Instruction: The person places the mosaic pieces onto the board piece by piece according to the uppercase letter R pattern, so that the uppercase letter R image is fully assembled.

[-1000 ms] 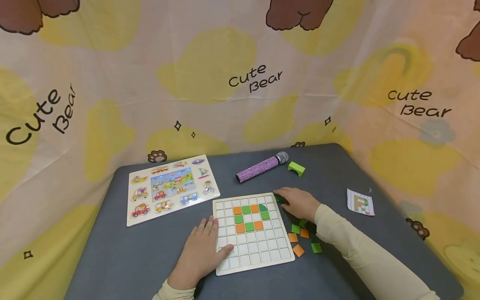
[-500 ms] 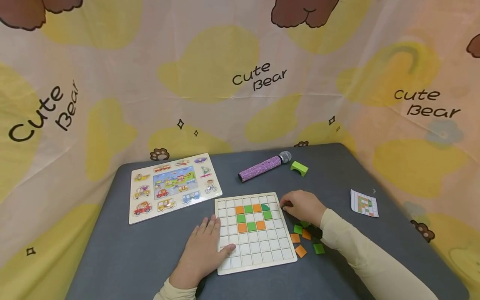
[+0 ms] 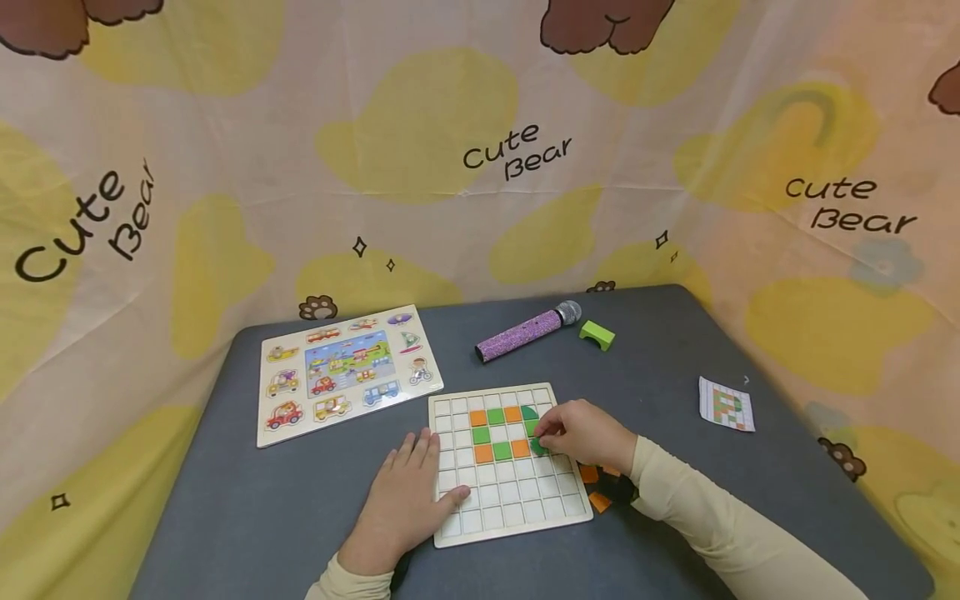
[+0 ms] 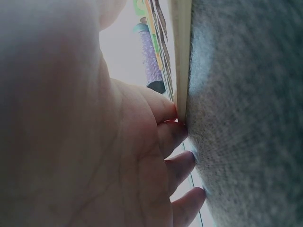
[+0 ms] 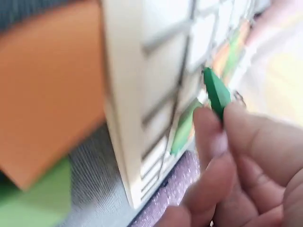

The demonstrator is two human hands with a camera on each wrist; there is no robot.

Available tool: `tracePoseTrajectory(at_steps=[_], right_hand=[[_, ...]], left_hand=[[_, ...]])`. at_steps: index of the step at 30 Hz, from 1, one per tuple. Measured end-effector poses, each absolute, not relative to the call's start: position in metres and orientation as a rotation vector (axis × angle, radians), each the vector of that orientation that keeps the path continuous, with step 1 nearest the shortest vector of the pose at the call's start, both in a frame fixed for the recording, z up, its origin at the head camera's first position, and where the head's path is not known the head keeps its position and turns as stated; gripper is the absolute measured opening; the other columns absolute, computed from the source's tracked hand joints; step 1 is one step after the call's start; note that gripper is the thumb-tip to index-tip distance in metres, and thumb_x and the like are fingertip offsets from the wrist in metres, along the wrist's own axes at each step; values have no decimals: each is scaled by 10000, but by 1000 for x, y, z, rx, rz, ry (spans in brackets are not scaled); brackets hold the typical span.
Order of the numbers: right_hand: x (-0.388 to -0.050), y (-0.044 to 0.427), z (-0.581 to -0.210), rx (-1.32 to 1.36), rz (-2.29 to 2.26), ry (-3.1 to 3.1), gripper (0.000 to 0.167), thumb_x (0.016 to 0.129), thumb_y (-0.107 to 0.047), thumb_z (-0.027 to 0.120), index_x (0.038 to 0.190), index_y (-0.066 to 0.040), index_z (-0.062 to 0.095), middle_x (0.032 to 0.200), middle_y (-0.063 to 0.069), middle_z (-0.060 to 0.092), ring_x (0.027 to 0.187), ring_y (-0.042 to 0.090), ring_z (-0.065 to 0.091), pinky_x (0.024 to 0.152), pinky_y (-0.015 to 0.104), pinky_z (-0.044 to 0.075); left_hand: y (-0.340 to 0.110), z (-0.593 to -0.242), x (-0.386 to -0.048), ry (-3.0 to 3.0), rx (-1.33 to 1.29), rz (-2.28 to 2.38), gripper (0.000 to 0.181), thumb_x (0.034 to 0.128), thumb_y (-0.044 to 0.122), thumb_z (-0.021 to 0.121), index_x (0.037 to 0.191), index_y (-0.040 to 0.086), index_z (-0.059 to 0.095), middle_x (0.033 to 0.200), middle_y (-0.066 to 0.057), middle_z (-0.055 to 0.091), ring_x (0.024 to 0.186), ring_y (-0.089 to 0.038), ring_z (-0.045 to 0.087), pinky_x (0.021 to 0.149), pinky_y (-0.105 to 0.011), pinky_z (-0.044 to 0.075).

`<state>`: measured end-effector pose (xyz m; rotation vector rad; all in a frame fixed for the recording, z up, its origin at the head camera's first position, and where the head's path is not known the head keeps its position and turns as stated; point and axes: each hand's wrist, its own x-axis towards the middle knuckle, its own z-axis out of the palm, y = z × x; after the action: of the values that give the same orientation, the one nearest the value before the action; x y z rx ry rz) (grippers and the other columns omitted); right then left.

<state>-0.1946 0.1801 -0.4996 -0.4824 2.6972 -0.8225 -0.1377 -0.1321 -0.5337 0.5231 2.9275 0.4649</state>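
Observation:
A dark green tile (image 5: 217,92) is pinched between the thumb and fingertips of my right hand (image 3: 587,435). In the head view that tile sits low over the gridded board (image 3: 517,496), by the lower right of a ring of orange and green tiles; whether it touches the board I cannot tell. A dark green tile with a rounded corner (image 3: 528,412) lies at the ring's upper right. My left hand (image 3: 401,500) lies flat with spread fingers along the board's left edge, its thumb over the rim. In the left wrist view the fingertips (image 4: 177,135) meet the board's side.
Loose orange tiles (image 3: 599,502) lie right of the board, partly hidden by my right arm. A picture puzzle (image 3: 281,442) is at the back left. Behind the board are a purple glittery microphone (image 3: 517,337) and a green arch block (image 3: 597,335). A pattern card (image 3: 726,405) lies far right.
My right hand picked up a dark green tile beside the board's upper right edge and carried it left over the grid. The left hand stayed in place.

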Motion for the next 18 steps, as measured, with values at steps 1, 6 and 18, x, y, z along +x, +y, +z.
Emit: tracePoseTrajectory(at_steps=[1, 6, 18], right_hand=[[-194, 177, -501, -473, -796, 2719, 77, 966, -149, 818, 1037, -161, 844, 922, -126, 735, 779, 105, 609, 724, 304, 571], [-189, 170, -504, -407, -694, 2818, 34, 938, -191, 854, 928, -161, 843, 828, -128, 715, 718, 89, 592, 698, 307, 559], [-182, 170, -510, -661, -458, 2963, 36, 900, -227, 879, 932, -241, 868, 871, -167, 683, 791, 35, 622, 699, 283, 558]], left_hand=[[-132, -533, -138, 2926, 524, 468, 953, 1001, 651, 618, 1598, -65, 417, 1654, -248, 393, 1533, -455, 344, 1208, -627, 319], [-132, -532, -137, 2921, 533, 474, 952, 1001, 653, 617, 1594, -67, 424, 1655, -244, 394, 1533, -451, 346, 1207, -626, 322], [-133, -536, -138, 2931, 528, 445, 971, 995, 677, 608, 1599, -60, 420, 1659, -236, 392, 1535, -442, 347, 1208, -619, 326]])
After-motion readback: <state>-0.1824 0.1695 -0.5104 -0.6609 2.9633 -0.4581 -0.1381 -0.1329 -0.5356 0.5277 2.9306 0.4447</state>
